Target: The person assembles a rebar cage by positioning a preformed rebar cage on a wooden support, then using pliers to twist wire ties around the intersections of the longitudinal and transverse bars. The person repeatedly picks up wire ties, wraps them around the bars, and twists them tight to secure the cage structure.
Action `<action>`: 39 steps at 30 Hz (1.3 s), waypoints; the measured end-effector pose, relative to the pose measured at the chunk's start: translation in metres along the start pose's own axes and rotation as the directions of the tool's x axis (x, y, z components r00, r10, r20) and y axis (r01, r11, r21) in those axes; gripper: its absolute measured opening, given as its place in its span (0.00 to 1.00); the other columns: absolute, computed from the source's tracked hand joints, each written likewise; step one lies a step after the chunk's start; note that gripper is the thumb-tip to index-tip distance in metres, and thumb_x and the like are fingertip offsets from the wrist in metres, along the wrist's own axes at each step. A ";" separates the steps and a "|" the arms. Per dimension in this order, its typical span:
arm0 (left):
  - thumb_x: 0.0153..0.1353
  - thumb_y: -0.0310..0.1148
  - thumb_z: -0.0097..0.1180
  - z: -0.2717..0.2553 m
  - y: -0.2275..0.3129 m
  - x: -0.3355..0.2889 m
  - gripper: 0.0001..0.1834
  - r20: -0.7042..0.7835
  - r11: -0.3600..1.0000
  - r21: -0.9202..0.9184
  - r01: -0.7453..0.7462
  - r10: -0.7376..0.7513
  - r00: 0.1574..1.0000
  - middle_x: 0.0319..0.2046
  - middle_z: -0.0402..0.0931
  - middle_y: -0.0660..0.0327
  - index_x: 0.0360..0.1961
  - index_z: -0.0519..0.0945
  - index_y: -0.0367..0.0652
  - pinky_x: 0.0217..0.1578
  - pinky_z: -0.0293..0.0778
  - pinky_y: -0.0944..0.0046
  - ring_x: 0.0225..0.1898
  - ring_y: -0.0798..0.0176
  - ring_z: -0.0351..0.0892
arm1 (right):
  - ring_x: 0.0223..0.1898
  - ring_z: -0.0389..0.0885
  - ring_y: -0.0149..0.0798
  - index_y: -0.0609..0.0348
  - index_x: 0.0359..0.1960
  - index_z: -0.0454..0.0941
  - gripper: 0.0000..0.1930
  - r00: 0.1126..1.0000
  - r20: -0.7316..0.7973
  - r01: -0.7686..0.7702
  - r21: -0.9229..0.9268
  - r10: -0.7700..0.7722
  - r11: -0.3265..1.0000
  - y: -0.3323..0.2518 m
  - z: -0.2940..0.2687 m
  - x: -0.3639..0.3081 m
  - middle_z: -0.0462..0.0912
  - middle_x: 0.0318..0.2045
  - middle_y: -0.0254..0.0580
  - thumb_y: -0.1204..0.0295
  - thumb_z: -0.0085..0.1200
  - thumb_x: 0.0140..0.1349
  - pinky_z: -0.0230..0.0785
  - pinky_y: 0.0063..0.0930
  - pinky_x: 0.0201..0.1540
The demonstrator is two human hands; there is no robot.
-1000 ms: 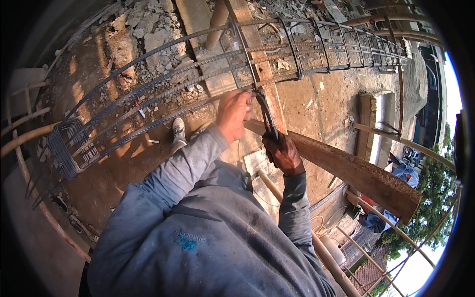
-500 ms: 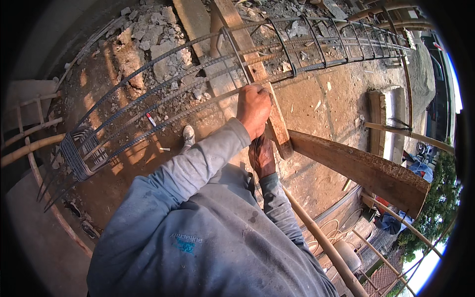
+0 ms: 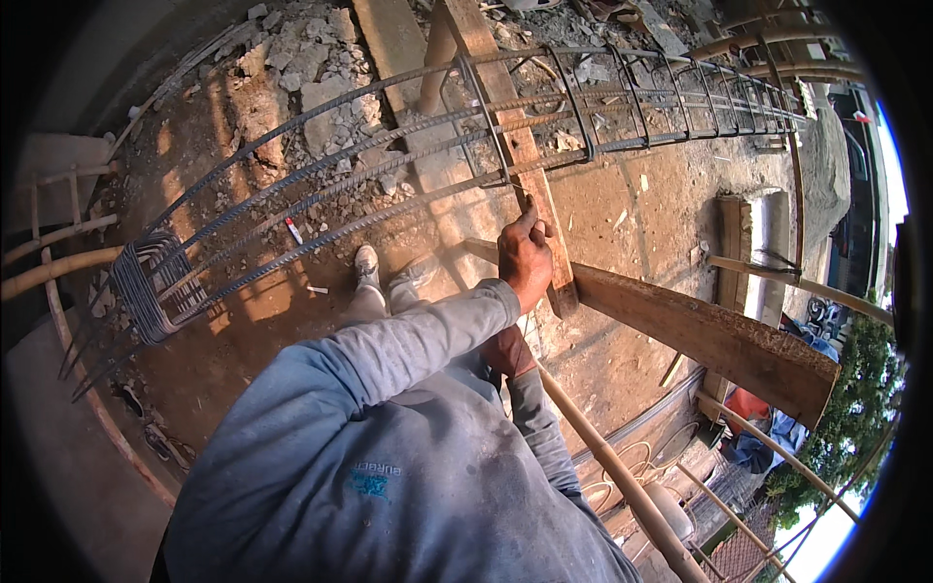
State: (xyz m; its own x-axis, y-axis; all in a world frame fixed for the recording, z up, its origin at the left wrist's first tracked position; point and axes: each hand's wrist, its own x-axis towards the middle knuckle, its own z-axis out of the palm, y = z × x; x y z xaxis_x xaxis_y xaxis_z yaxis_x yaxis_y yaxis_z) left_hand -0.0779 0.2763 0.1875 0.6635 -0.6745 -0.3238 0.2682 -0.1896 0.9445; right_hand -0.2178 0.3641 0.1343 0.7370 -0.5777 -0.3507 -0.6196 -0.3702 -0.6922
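My left hand [image 3: 525,260] is closed just below the nearest long bar of the rebar cage [image 3: 389,216], beside a wooden plank [image 3: 530,165]. A thin dark piece shows above its fingers near the bar. What it grips, I cannot make out. My right hand [image 3: 508,352] is lower, partly covered by my left forearm, with its fingers hidden. The cage has long ribbed bars running left to right, with square stirrups around them. Several more stirrups [image 3: 146,291] are bunched together at its left end.
A broad wooden board [image 3: 709,335] juts right from the plank. Broken rubble [image 3: 311,78] covers the ground behind the cage. A red-and-white marker-like item [image 3: 293,231] lies by the bars. Bamboo poles [image 3: 622,466] stand at right, others [image 3: 58,272] at left.
My left hand has moved slightly right and down, away from the stirrup corner. My right hand has drawn lower, behind my left forearm. The view has shifted slightly.
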 end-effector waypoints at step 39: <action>0.67 0.25 0.56 -0.022 -0.062 0.015 0.06 0.182 0.959 -0.281 -0.040 0.094 0.979 0.22 0.76 0.49 0.31 0.79 0.35 0.30 0.72 0.54 0.23 0.55 0.75 | 0.59 0.69 0.71 0.80 0.73 0.56 0.33 0.917 -0.398 -0.375 -0.845 0.021 0.382 -0.153 -0.110 0.071 0.63 0.65 0.77 0.70 0.47 0.71 0.69 0.57 0.61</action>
State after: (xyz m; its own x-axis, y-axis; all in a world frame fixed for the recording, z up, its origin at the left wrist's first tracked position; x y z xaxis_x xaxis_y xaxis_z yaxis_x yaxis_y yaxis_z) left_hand -0.0692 0.2940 0.1231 0.5478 -0.8077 -0.2182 0.4268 0.0454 0.9032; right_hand -0.1007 0.3000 0.2844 0.5559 -0.8269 -0.0853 -0.7411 -0.5394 0.3997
